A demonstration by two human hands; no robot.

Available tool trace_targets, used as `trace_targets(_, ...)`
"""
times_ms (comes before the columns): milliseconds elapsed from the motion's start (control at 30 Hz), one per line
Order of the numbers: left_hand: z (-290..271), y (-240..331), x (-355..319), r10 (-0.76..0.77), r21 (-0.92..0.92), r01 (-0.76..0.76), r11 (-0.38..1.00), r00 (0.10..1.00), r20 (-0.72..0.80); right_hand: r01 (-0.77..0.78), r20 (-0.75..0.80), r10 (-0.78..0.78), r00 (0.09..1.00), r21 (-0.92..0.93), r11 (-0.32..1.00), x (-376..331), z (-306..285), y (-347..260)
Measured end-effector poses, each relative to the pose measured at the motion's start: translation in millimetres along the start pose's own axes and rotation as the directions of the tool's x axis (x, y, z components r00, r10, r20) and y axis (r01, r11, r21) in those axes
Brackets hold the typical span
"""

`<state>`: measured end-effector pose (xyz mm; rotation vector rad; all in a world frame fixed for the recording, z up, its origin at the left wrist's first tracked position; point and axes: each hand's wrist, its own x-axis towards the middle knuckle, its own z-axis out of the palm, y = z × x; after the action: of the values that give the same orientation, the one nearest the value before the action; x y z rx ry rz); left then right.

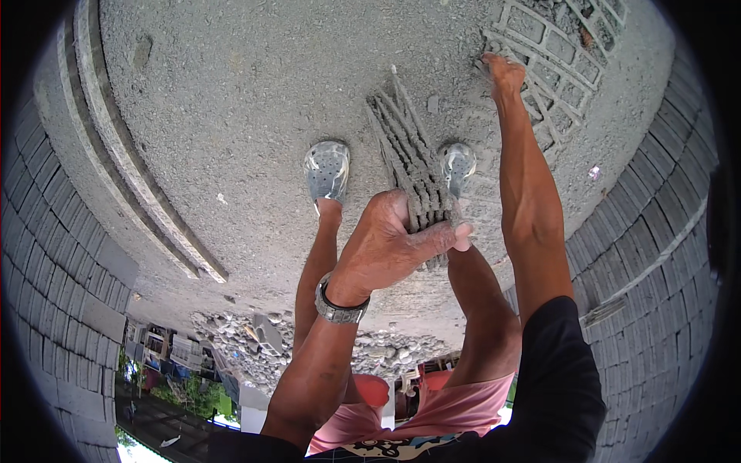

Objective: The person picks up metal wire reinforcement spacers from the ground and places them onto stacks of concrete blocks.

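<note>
My left hand (390, 243), with a watch (340, 301) on its wrist, is closed around the near end of a stack of cement-caked grey slats (413, 158). The stack slants up and away between my feet, its far ends spread apart with dark gaps between them. Far out to the right, my right hand (506, 71) reaches down to the left edge of a grey grid (552, 42) on the ground. Its fingers are bunched together there, and what they may pinch is hidden. Grey crumbly material fills part of the grid.
Clogs (328, 166) are on my feet on gritty ground. Two long bars (143, 170) lie at the left. Stacked grey blocks line the left (54, 255) and right (648, 309) sides. A rubble heap (386, 351) lies behind my legs.
</note>
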<state>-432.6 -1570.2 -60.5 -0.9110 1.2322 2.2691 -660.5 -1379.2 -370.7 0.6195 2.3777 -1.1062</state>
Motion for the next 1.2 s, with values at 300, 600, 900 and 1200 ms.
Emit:
trace_targets(300, 7.8, 8.1, 6.1, 0.006, -0.135, -0.003, 0.991, 1.0, 0.015, 0.02, -0.053, -0.007, 0.999, 0.242, 0.97, 39.4, -55.0, -90.5)
trace_targets(600, 3.5, 16.7, 0.8, -0.018, -0.137, 0.01, 0.991, 0.998, -0.063, -0.028, 0.284, -0.018, 0.959, 0.158, 0.987, -173.3, -168.8, -93.5)
trace_targets(900, 2.0, -7.1, -9.2, 0.061, 0.141, -0.06, 0.988, 0.998, -0.008, 0.239, 0.723, -0.08, 0.686, -0.121, 0.964, -296.1, -147.2, -159.1)
trace_targets(1200, -7.8, 9.0, -12.5, 0.056, -0.04, -0.065, 0.997, 0.977, -0.206, 0.138, 0.607, -0.044, 0.794, -0.109, 0.984, -220.6, -127.9, -184.8)
